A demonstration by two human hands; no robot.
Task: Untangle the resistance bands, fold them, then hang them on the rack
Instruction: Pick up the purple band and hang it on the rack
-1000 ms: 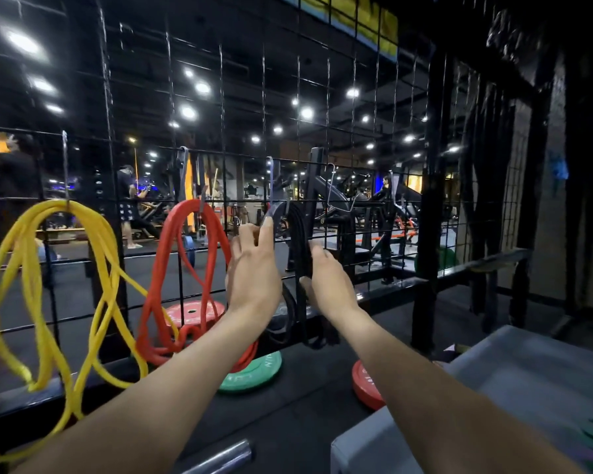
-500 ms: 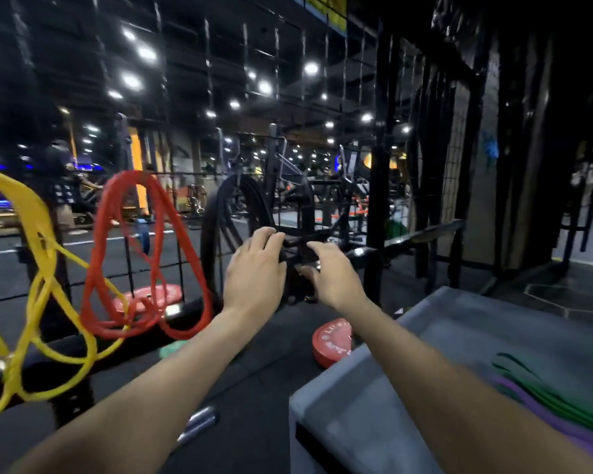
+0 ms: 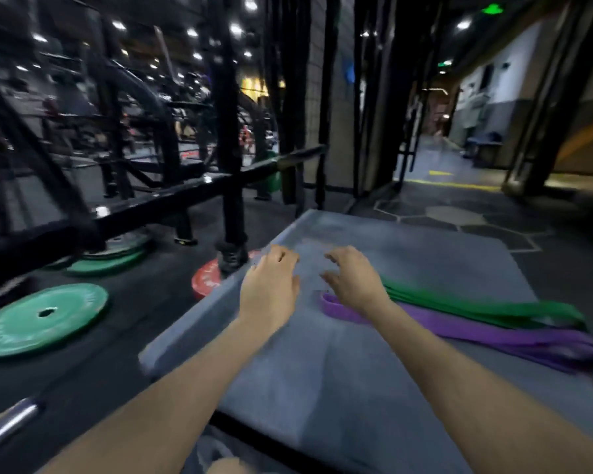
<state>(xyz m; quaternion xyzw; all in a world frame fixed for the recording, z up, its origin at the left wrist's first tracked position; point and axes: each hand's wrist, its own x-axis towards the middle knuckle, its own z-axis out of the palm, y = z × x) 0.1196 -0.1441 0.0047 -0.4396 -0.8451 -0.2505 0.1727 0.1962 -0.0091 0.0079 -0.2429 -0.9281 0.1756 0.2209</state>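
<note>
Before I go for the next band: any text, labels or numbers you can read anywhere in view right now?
None can be read.
Red weight plate: faint markings, too blurred.
Large green weight plate: pale lettering, blurred.
Green ceiling sign: only a glow.
Purple band and green band: no print visible.

2 empty hands, L (image 3: 271, 287) & R (image 3: 351, 280), over grey mat (image 3: 322, 364), purple band (image 3: 476, 331), green band (image 3: 476, 304)

Two resistance bands (image 3: 476, 319) lie side by side on the right part of the bench (image 3: 339, 371), one just behind the other. Left of the bench, on the floor (image 3: 124, 364), lie weight plates (image 3: 42, 318), one partly tucked under the bench's left edge. The rack (image 3: 228, 131) stands behind those plates, left of the bench's far end.
</note>
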